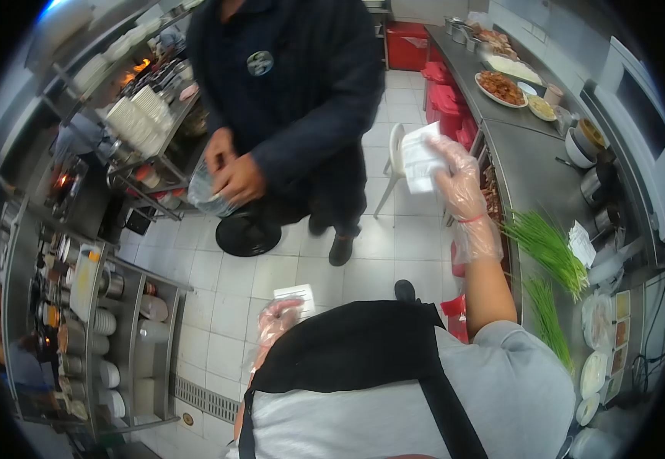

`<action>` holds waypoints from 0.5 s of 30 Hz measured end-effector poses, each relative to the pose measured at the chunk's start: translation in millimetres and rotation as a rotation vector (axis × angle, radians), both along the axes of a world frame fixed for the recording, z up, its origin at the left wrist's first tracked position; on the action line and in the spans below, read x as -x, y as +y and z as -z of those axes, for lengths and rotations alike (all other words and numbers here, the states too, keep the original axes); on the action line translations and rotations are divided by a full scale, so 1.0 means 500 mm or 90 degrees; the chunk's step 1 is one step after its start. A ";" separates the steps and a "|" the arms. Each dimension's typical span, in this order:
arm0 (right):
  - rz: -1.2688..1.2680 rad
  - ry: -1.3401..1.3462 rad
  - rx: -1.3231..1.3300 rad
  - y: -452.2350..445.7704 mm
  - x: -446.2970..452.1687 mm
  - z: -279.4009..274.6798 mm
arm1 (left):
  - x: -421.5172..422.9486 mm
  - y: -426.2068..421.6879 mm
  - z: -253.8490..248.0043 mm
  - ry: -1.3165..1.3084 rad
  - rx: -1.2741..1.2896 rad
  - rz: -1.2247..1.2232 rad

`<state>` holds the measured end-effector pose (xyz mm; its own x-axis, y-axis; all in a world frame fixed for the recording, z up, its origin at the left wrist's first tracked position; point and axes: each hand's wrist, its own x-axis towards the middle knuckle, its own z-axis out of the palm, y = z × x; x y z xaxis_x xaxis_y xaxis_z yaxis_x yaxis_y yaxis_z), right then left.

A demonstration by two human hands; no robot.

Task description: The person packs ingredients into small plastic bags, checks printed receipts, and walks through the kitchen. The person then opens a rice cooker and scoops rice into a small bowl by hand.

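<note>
My right hand (462, 182), in a clear plastic glove, is raised near the steel counter. Its fingers close on a folded white paper slip (422, 157) with faint print. Down at my left side, my left hand (277, 317), gloved the same way, grips a small white pad-like paper (296, 297) with dark lines; part of that hand is hidden by my apron (348, 344). Green chives (548, 249) lie on the counter to the right of my right forearm.
A person in a dark jacket (286, 92) stands ahead, both hands at a clear plastic bag (211, 191) above a round black stool-like top (248, 232). The steel counter (528, 153) bears food plates (501, 89). Shelves (130, 344) line the left; a white chair (395, 157) stands ahead.
</note>
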<state>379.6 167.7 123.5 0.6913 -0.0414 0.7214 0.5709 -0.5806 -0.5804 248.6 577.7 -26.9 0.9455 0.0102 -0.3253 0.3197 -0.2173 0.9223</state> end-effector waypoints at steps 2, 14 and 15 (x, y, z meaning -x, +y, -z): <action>-0.235 0.211 -0.154 -0.038 -0.005 -0.005 | -0.075 -0.098 -0.026 -0.024 0.002 0.087; -0.627 0.456 -0.022 -0.208 -0.287 0.019 | -0.508 -0.522 -0.128 -0.054 0.355 0.140; -0.605 0.525 -0.205 -0.208 -0.309 0.034 | -0.533 -0.525 -0.126 -0.066 0.331 0.093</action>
<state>534.1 63.8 106.6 0.7779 0.6165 0.1215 0.0893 0.0829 -0.9925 515.3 315.3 35.9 0.9525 -0.2610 -0.1572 0.2216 0.2396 0.9452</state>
